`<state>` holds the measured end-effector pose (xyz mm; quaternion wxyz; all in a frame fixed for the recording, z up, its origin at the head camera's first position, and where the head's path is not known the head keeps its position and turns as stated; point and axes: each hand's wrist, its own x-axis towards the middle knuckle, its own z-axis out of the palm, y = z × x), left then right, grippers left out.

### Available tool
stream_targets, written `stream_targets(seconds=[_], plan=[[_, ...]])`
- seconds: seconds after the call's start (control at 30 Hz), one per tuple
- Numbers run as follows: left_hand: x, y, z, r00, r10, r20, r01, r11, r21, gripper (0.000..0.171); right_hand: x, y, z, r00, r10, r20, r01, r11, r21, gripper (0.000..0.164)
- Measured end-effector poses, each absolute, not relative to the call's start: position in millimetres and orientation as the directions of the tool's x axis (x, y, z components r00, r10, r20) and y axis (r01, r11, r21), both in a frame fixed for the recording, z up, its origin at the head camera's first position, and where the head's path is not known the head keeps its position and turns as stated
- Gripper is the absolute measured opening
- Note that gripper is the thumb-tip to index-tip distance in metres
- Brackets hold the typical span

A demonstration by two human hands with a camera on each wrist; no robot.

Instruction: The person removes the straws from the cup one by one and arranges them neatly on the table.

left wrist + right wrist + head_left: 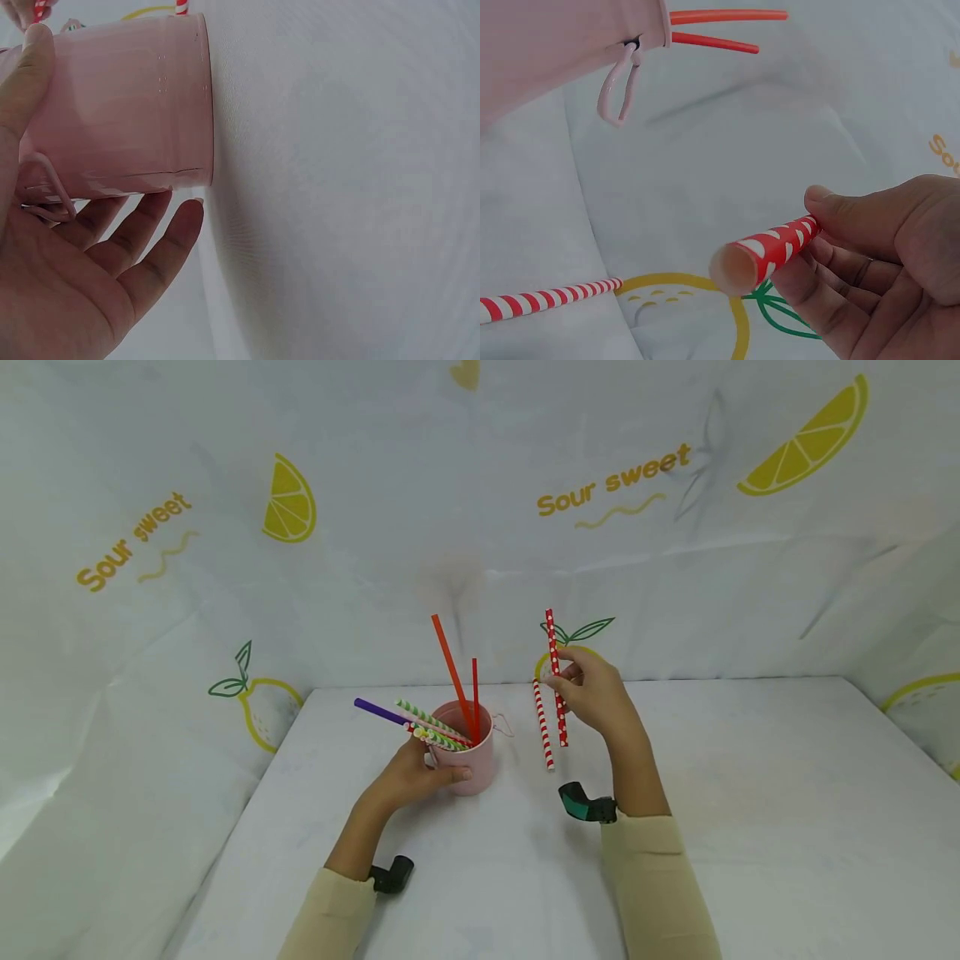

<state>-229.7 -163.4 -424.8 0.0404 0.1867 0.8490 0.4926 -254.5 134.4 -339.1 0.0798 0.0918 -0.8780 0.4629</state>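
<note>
The straw (782, 245) in your right hand (596, 693) is red with white dots, while the paper straw (543, 727) on the white table (787, 818) has red and white stripes. Your bucket (127, 105) is pink. In it you have a purple straw (380, 712), a green-and-white striped straw (418, 713), an orange-red straw (453, 672) and a red straw (476, 693). Your sleeves (656, 885) are beige. The camera (580, 803) at your right wrist is black with a green part. Before you, the white cloth (420, 502) carries yellow lemon slices (289, 503) and orange-yellow words (615, 481).
</note>
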Motion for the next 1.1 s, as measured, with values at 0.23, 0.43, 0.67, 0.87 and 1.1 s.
stream_targets(seconds=[0.23, 0.43, 0.67, 0.87, 1.1], plan=[[-221.3, -158.3, -409.5, -0.903, 0.401, 0.155, 0.324, 0.398, 0.858, 0.087, -260.7, 140.6, -352.0, -0.986, -0.046, 0.162, -0.157, 0.601, -0.784, 0.048], [-207.9, -154.7, -388.3, -0.912, 0.394, 0.113, 0.290, 0.424, 0.858, 0.087, -267.7, 144.5, -363.6, -0.995, -0.045, 0.087, -0.096, 0.626, -0.774, 0.048], [-229.5, -162.4, -422.7, -0.922, 0.369, 0.116, 0.281, 0.435, 0.855, 0.093, -274.7, 144.9, -375.4, -1.000, -0.017, -0.005, -0.007, 0.644, -0.765, 0.050], [-231.0, -163.9, -426.1, -0.929, 0.353, 0.108, 0.268, 0.445, 0.855, 0.092, -278.8, 144.4, -385.3, -0.999, 0.005, -0.041, 0.033, 0.681, -0.731, 0.048], [-230.3, -164.2, -424.6, -0.932, 0.349, 0.100, 0.263, 0.459, 0.849, 0.092, -284.6, 144.7, -395.4, -0.995, 0.040, -0.094, 0.095, 0.705, -0.703, 0.046]])
